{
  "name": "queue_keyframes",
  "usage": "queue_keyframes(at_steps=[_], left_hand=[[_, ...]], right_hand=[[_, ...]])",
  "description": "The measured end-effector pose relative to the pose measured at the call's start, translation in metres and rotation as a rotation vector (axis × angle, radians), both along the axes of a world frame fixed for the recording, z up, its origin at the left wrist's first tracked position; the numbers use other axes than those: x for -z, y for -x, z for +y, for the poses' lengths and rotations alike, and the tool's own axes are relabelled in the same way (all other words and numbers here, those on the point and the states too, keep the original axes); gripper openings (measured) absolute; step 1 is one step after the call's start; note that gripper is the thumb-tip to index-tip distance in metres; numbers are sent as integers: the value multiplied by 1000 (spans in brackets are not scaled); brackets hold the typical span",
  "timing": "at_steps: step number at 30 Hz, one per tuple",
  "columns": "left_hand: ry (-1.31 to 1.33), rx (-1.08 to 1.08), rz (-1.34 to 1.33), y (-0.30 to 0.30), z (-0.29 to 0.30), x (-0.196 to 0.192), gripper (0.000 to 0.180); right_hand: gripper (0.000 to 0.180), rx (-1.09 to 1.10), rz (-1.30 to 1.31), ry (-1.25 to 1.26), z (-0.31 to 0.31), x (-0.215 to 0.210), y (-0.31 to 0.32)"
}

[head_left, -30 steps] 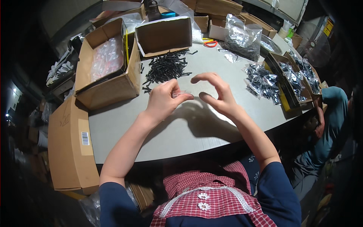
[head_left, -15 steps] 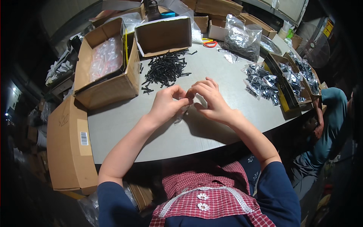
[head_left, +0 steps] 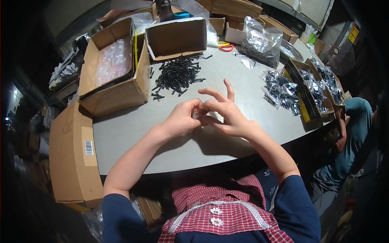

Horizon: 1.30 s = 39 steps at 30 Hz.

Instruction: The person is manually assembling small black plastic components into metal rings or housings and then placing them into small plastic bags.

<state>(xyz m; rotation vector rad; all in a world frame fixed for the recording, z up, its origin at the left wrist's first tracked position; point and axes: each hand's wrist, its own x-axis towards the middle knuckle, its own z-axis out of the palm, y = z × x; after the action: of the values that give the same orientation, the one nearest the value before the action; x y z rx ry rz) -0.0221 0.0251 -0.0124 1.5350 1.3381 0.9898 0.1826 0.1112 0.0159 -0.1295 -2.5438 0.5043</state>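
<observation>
Over the middle of the table (head_left: 121, 141), my two hands meet fingertip to fingertip. Fingers of my left hand (head_left: 181, 118) are curled and pinched around a small clear plastic bag (head_left: 197, 115), of which only a sliver shows. My right hand (head_left: 229, 115) presses its thumb and forefinger together at the same bag, while its other fingers stick up and apart. Whether anything lies inside the bag is hidden by my fingers. Just beyond my hands spreads a heap of black screw-like pieces (head_left: 178, 75).
At left stands a cardboard box (head_left: 115, 97) with clear bags inside; a white-edged box (head_left: 176, 38) lies behind the heap. Filled small bags (head_left: 279, 89) pile at right beside open boxes (head_left: 314, 89). Red-and-yellow scissors (head_left: 226, 47) and a large bag (head_left: 261, 44) lie farther back. Another person sits at right.
My right hand has turned, raising its outer fingers, and its thumb now meets the forefinger at the bag. The bag's lower end, visible below my left hand before, is now mostly covered.
</observation>
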Motion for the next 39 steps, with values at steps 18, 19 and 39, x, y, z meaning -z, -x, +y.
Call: queue_keyframes(at_steps=[18, 19, 39], left_hand=[[-208, -231, 211, -18, -2, 17, 33], [-221, -214, 214, -17, -3, 18, 32], [10, -52, -367, -17, -6, 5, 24]], right_hand=[[53, 428, -102, -307, 126, 36, 87], [47, 402, -196, -187, 125, 33, 88], [29, 106, -78, 1011, 87, -1, -3]])
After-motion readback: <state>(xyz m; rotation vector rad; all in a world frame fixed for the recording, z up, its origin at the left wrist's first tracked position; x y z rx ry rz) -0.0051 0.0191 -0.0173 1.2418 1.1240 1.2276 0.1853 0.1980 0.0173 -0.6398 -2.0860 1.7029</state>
